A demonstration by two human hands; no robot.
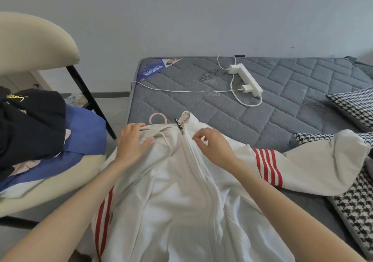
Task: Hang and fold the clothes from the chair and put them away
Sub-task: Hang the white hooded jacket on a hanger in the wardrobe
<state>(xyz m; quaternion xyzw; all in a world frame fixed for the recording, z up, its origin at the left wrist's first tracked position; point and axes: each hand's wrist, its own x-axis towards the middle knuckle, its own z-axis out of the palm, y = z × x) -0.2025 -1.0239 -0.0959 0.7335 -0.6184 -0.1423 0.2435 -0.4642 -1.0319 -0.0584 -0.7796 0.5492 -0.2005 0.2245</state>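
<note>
From my remote seat I look down on the grey quilted mattress (282, 104), its left edge running alongside the floor gap next to the chair (34, 39). The white zip jacket (177, 201) lies front-up on the mattress's near left part. One red-striped sleeve spills over the left edge, and the other stretches right onto the houndstooth cushions (355, 211) at the right edge. On the cream chair seat, well apart from the jacket, a black garment (30, 124) sits on a blue garment (84, 136).

Bare quilting shows between the jacket's collar and the power strip (247, 80) near the far edge, crossed only by a white cable (181, 90).

My left hand (132, 140) presses flat, fingers spread, on the jacket's shoulder by the collar. My right hand (216, 144) curls its fingers over the fabric just beside the zip (193, 152); I cannot tell whether it pinches anything. A pink hanger hook (157, 117) pokes out beyond the collar.
</note>
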